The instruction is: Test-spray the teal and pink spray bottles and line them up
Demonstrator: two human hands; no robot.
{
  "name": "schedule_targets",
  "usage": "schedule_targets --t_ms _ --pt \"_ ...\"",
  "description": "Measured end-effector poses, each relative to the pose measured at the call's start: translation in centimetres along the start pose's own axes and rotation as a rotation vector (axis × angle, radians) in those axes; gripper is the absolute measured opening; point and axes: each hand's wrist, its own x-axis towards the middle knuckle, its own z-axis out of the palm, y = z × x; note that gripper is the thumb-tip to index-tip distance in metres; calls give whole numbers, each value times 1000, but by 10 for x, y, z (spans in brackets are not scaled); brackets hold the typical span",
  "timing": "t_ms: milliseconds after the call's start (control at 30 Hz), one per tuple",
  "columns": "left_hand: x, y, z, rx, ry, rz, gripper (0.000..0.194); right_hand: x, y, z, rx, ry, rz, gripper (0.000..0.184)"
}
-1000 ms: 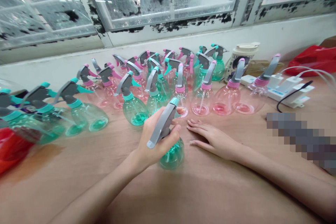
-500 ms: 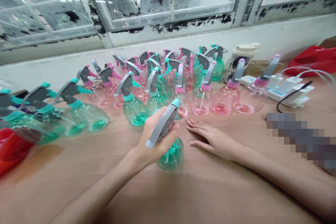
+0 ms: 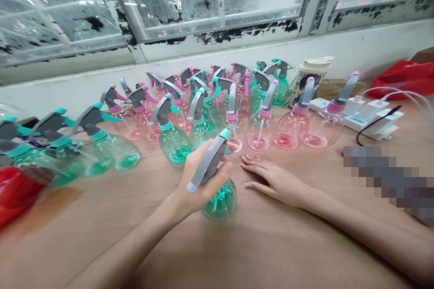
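Observation:
My left hand (image 3: pixel 200 176) is wrapped round the neck of a green spray bottle (image 3: pixel 220 203), just under its grey sprayer head with a teal nozzle. The fingers hide the collar and most of the trigger. To the right, my right hand (image 3: pixel 273 176) lies flat on the wooden table (image 3: pixel 271 244), fingers stretched out and holding nothing. Just beyond the hands stand another green spray bottle (image 3: pixel 174 142) and a pink spray bottle (image 3: pixel 260 131), both upright with grey heads.
Several more green and pink bottles spread towards the wall. Green bottles (image 3: pixel 117 149) and a red plastic bag (image 3: pixel 16 194) are at the left. A lidded cup (image 3: pixel 310 79), a white power strip (image 3: pixel 369 119) with cables and another red bag (image 3: pixel 400 79) are at the right.
The held spray bottle has shifted very slightly left and towards me in my left hand. My right hand stays flat in the same place.

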Motion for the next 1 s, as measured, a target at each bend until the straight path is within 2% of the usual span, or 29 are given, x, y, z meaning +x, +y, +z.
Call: schedule_targets --t_ms 800,1000 --pt "-1 0 0 5 -25 -46 29 0 -1 -1 -29 -24 19 56" --pt "1 -2 -1 14 -15 -16 21 0 -2 -1 -23 -18 20 55"
